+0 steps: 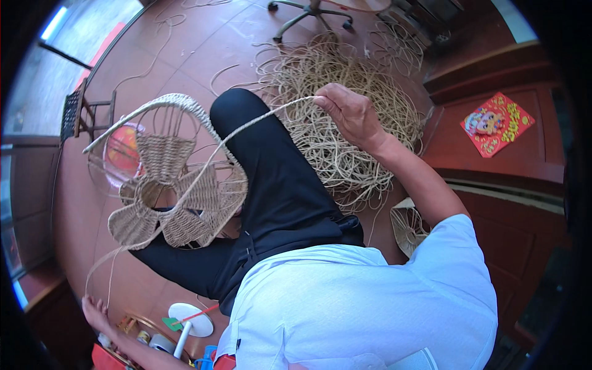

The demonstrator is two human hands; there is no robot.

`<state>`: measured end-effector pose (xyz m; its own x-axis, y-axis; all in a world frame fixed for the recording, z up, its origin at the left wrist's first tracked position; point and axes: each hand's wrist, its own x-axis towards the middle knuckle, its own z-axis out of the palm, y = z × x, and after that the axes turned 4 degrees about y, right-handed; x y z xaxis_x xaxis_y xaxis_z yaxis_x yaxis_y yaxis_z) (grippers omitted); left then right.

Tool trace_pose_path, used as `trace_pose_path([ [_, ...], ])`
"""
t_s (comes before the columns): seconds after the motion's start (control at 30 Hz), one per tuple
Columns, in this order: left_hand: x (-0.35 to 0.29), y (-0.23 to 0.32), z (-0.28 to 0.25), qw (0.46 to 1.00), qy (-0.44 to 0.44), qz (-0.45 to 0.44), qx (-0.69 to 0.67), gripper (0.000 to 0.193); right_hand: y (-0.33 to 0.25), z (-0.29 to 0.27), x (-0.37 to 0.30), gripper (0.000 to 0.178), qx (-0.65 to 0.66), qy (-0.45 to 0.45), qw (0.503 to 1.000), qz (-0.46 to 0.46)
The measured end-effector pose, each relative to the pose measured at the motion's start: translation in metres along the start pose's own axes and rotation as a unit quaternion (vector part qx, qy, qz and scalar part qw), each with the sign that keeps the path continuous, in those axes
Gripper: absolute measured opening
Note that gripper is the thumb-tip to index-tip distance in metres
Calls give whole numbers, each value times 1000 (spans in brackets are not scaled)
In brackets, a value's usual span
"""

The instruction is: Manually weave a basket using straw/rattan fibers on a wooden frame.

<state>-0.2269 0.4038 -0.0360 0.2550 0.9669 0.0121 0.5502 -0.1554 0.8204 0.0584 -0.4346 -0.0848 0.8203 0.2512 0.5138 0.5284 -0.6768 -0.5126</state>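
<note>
A flower-shaped straw weaving [179, 226] with several petals round an open middle rests by my spread legs. Its thick braided rim [185, 100] curves over the top, and bare ribs show between the rim and the upper petal. My right hand [354, 114] is raised past my knee, its thumb and fingers pinching a straw cord [256, 120]. That cord slants down across the weaving to its lower left. From there a looser strand loops to my left hand [95, 313], low at the left, whose half-curled fingers seem to hold it.
A large tangled heap of straw cord [339, 135] covers the tiled floor beyond my right knee. Behind it stands a wheeled chair base [311, 13]. A small chair [86, 114] is at the left, a round white stand [191, 319] below. Another woven piece [407, 228] lies near my right elbow.
</note>
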Motion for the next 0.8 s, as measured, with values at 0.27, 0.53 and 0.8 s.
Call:
trace_pose_path([
  [0.27,-394,190,148,808,-566,129,-102,60,-173,71,17,21,149,-56,959,-234],
  [0.53,-316,137,109,898,-393,195,19,26,-155,71,17,13,150,-124,964,-182],
  [0.8,-287,110,85,840,-143,369,371,19,-160,80,20,12,164,-178,959,-146],
])
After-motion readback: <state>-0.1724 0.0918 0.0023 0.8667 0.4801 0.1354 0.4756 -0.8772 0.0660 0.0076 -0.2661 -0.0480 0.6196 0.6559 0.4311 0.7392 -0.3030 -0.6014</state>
